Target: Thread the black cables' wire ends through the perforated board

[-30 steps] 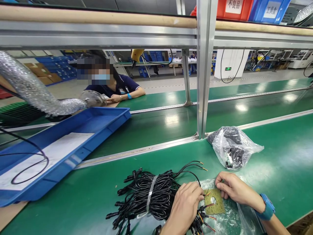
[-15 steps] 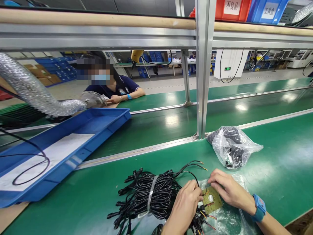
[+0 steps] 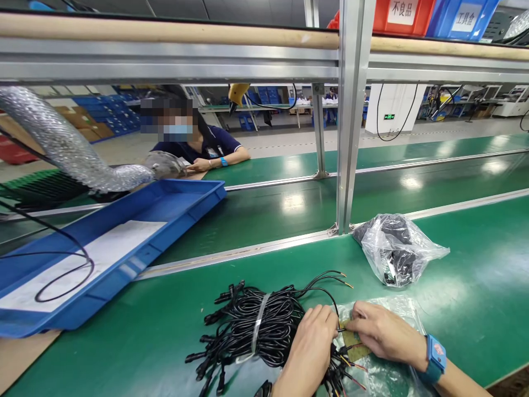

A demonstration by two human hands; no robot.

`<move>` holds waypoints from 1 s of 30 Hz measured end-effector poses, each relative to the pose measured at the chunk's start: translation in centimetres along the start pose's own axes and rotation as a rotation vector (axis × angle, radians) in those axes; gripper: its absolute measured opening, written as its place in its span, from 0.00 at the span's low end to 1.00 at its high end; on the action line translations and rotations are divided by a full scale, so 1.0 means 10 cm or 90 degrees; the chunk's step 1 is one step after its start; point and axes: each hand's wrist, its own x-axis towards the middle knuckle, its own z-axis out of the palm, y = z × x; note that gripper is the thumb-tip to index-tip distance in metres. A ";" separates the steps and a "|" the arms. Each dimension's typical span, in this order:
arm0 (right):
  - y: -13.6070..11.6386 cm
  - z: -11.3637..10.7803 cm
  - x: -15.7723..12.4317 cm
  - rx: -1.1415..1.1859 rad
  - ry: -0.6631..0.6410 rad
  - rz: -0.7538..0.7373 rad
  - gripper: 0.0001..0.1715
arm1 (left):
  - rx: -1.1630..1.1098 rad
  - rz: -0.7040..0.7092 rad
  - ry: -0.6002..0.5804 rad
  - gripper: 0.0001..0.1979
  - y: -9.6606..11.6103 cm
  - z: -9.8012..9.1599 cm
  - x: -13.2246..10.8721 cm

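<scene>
Both hands at black cable bundle (image 3: pixel 252 331); left hand (image 3: pixel 309 353), right hand (image 3: pixel 382 333) pinching wire

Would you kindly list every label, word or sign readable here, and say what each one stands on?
"不良品": white label on the red plastic bin on the top shelf.
"工具盒": white label on the blue plastic bin beside it.
Green illuminated exit sign on the white pillar: too small to read.
Blue wristband on the right hand: red mark, unreadable.
Badge on the dark-shirted co-worker: too small.
</scene>
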 end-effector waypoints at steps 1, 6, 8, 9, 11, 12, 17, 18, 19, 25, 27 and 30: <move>0.02 0.00 0.00 0.025 0.027 0.010 0.18 | -0.003 0.004 0.001 0.13 0.00 0.00 -0.01; 0.03 0.01 0.01 0.044 0.066 -0.002 0.19 | -0.021 0.021 0.042 0.15 -0.03 0.06 -0.04; 0.00 0.03 0.02 0.005 0.033 -0.023 0.17 | -0.004 0.031 0.051 0.15 -0.04 0.08 -0.04; -0.01 0.05 0.02 -0.017 0.019 -0.026 0.15 | 0.008 0.035 0.050 0.15 -0.04 0.09 -0.03; -0.03 0.09 0.03 -0.051 0.005 -0.018 0.14 | 0.025 0.042 0.045 0.15 -0.03 0.10 -0.02; -0.03 0.10 0.03 -0.058 0.003 -0.014 0.14 | 0.028 0.044 0.045 0.15 -0.03 0.11 -0.02; 0.03 0.09 0.03 -0.008 0.027 -0.008 0.15 | 0.027 0.037 0.043 0.13 -0.02 0.13 -0.01; 0.05 0.07 0.03 0.016 0.047 0.002 0.16 | 0.023 0.039 0.043 0.13 -0.03 0.13 -0.01; 0.06 0.06 0.03 0.044 0.073 0.016 0.17 | 0.019 0.043 0.041 0.13 -0.03 0.13 -0.01; 0.05 0.03 0.05 0.172 0.147 0.050 0.15 | -0.019 0.056 0.029 0.10 -0.07 0.07 0.00; 0.04 0.04 0.06 0.218 0.154 0.061 0.13 | -0.029 0.056 0.020 0.09 -0.07 0.05 0.00; 0.03 0.03 0.07 0.301 0.187 0.101 0.12 | -0.030 0.048 0.028 0.10 -0.08 0.06 0.01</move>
